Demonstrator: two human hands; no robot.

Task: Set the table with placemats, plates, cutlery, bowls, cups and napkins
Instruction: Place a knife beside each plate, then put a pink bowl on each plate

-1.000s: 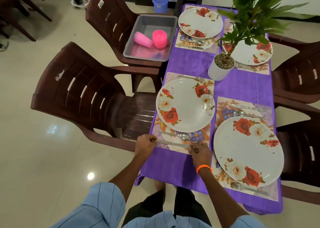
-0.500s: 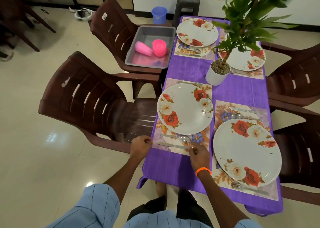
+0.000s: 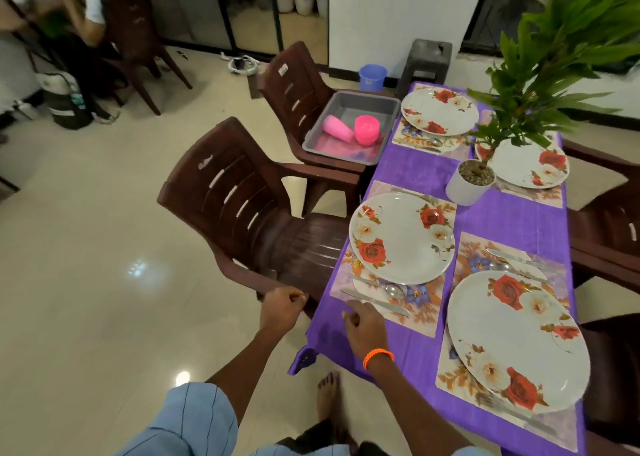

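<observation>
Four floral plates lie on floral placemats on the purple-clothed table. The near-left plate has a spoon and a knife lying on its placemat, and a fork beyond it. My right hand hovers loosely curled over the cloth, just short of the knife's handle end, holding nothing. My left hand is off the table's edge above the chair arm, loosely curled and empty. A grey tub on the far chair holds pink cups and stacked pink bowls.
A brown plastic chair stands against the table's left side, a second one behind it carries the tub. A potted plant sits mid-table. More chairs line the right side. A blue bucket and a stool stand beyond the table.
Both hands have come off the knife and drawn back toward me and to the left; the knife stays on the placemat. My view has swung up and left.
</observation>
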